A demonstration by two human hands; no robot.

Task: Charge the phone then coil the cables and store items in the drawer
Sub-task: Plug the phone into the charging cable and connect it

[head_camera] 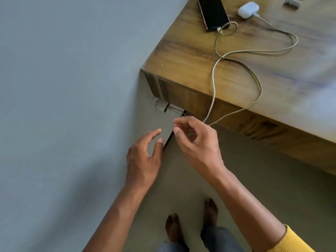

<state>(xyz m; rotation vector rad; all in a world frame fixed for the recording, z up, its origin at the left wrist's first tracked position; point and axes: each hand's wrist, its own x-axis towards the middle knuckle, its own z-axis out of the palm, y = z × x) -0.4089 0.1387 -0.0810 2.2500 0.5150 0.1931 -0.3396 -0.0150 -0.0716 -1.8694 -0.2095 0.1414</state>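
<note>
Phone (pixel 213 13) is plugged in on the desk (pixel 181 57). Both hands, left hand (pixel 142 159) and right hand (pixel 196 142), hang loose below its corner, holding nothing. I'd follow the cables (pixel 214 84) down to the wall socket (pixel 160 105), gripping plugs, not cord.

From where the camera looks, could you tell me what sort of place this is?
Probably a room at home: a wooden desk against a plain wall, a phone and earbud case charging on it, and bare feet.

Home room, likely bedroom or study. Signs: wooden desk (pixel 190 57) against plain grey wall (pixel 63 70), phone (pixel 212 13) and white earbud case (pixel 248 8) charging on it, wall socket (pixel 160 105) below, bare feet (pixel 190 222) on floor.
</note>
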